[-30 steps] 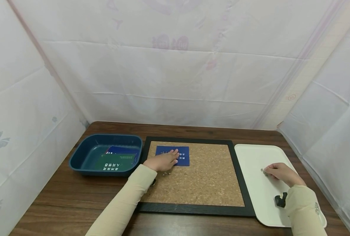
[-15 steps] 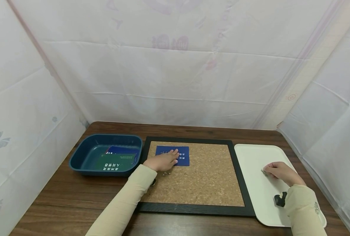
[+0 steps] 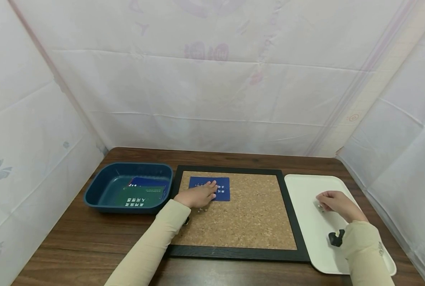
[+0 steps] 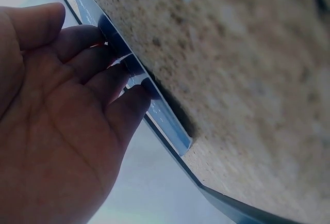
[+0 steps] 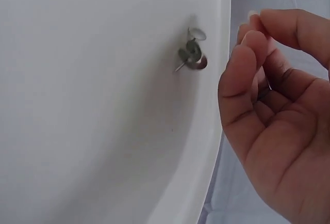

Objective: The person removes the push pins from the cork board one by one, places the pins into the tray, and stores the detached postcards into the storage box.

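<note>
My left hand (image 3: 197, 196) lies with extended fingers on a blue card (image 3: 224, 190) with white print. The card is on the upper left of a black-framed corkboard (image 3: 249, 214). In the left wrist view, the fingertips (image 4: 138, 99) press on the card, whose near edge stands slightly off the cork. Over the white tray (image 3: 307, 222), the thumb and index finger of my right hand (image 3: 341, 206) meet in a pinch on a thumbtack, which the fingertips mostly hide. Beside them, a small cluster of thumbtacks (image 5: 192, 53) lies on the tray.
A dark teal bin (image 3: 103, 182) at the left holds a green card (image 3: 144, 197) and a blue card (image 3: 148, 181). Small pale bits (image 3: 202, 210) lie on the cork by the left hand. White sheets (image 3: 212, 99) hang behind and beside the wooden table (image 3: 69, 234).
My right hand has drawn slightly away from the thumbtack cluster, up and to the left, with its fingertips together. The left hand and the card under it have stayed in place.
</note>
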The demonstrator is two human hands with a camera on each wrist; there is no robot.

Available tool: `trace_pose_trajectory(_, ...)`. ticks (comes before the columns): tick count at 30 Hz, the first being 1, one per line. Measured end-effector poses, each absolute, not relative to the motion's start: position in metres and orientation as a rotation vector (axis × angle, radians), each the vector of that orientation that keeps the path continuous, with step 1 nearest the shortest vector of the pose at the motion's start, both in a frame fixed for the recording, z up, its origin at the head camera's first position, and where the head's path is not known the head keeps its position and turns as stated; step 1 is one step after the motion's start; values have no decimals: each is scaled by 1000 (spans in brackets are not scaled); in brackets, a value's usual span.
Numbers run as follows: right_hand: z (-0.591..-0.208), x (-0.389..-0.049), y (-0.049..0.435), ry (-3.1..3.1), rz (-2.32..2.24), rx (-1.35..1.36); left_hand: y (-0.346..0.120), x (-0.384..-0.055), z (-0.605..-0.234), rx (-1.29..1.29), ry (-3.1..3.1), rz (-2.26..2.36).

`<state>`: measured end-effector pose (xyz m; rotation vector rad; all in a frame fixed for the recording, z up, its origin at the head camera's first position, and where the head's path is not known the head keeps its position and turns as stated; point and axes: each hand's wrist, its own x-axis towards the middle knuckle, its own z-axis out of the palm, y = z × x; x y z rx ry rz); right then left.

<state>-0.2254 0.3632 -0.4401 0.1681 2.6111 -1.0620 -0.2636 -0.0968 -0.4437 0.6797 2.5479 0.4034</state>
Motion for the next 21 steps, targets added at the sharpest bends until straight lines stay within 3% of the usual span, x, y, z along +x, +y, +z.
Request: trace_pose_trajectory(21,-427,-242,319,2376,-1524,-3,-97,-263,-444,699,2550,403)
